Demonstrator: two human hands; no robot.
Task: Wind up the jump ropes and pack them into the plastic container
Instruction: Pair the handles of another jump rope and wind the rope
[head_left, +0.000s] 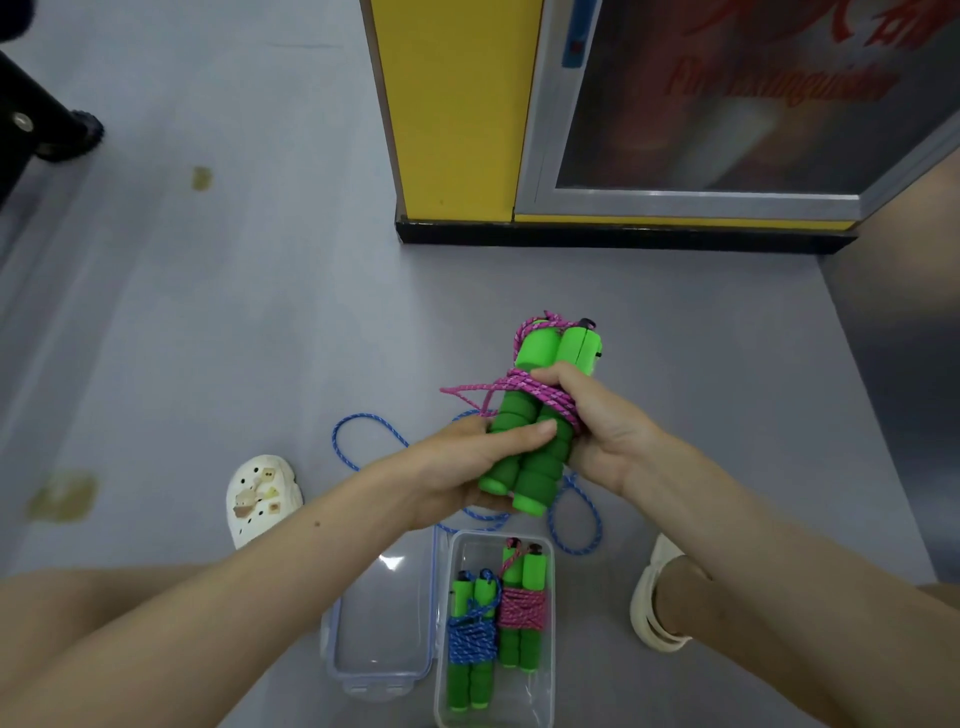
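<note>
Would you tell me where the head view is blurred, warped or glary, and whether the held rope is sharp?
Head view: the pink jump rope, left hand and right hand are sharp; the lettered cabinet door is smeared; a glare patch sits on the clear lid; the yellow pillar leans from lens warp; light soft, shadows faint.

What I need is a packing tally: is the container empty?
No, a blue jump rope and a pink jump rope lie wound inside the container.

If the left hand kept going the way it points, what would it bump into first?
The left hand grips the green handles, so those come first. Just beyond sits the right hand on the pink rope; depth is unclear.
</note>
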